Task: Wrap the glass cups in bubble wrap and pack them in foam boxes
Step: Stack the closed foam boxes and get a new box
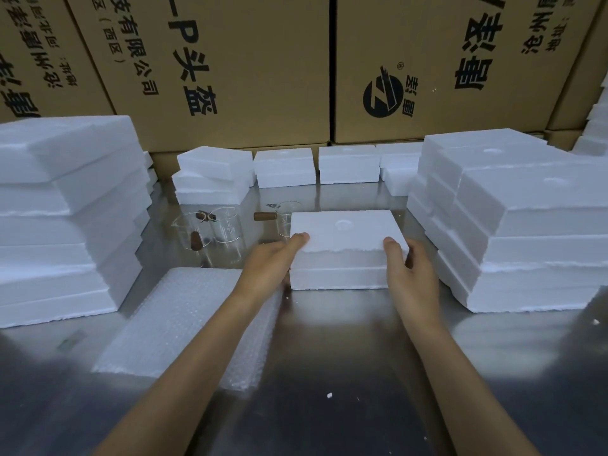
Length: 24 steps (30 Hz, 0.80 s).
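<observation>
From my head camera, I had both hands on one closed foam box (345, 251) lying flat on the steel worktop (329, 340), its long axis running left to right across me and its lid, with a round dimple, facing up. My left hand (269, 268) gripped the box's left end, thumb curled onto the lid's near corner. My right hand (411, 278) gripped the right end, thumb likewise on the lid. Behind the box and to its left stood three glass cups (227, 228), upright, with brown handles; the third was partly hidden by the box. A stack of bubble wrap (184, 324) lay under my left forearm, its long axis running away from me. Foam boxes were stacked left (65, 218), right (513, 225) and along the back (283, 167), before cardboard cartons (230, 60).
</observation>
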Motion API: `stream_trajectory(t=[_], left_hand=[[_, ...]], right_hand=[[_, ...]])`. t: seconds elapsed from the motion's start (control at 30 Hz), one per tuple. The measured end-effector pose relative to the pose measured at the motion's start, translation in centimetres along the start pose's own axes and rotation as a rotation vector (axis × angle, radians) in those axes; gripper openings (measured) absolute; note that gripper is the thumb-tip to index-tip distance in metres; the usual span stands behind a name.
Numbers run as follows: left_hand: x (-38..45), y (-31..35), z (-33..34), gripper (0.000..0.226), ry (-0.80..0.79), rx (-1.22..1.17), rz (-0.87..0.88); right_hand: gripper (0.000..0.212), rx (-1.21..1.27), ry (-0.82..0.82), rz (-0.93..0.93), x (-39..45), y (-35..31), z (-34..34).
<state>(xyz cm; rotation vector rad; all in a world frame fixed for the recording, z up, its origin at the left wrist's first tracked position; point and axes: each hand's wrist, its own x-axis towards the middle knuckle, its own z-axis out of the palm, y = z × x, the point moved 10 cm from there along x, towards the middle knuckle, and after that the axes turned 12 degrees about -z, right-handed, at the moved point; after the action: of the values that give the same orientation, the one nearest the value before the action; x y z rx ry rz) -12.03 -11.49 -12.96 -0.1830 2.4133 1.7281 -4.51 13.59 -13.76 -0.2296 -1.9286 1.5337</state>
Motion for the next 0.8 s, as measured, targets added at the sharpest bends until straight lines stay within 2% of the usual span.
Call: stream_trajectory(t=[0.2, 0.47, 0.63, 0.8], left_hand=[[0.4, 0.1, -0.4, 0.048, 0.034, -0.044, -0.029], [0.0, 0.0, 0.0, 0.051, 0.018, -0.025, -0.003], [-1.9, 0.2, -0.1, 0.066, 0.081, -0.036, 0.064], [-4.1, 0.5, -0.2, 0.064, 0.050, 0.011, 0.076]], right_hand=[[0.030, -0.039, 0.004, 0.036, 0.3, 0.5, 0.0], [0.025, -0.124, 0.000, -0.016, 0.1, -0.8, -0.2], [0.023, -0.303, 0.023, -0.068, -0.5, -2.7, -0.9], [0.033, -0.490, -0.045, -0.082, -1.5, -4.7, -1.8]])
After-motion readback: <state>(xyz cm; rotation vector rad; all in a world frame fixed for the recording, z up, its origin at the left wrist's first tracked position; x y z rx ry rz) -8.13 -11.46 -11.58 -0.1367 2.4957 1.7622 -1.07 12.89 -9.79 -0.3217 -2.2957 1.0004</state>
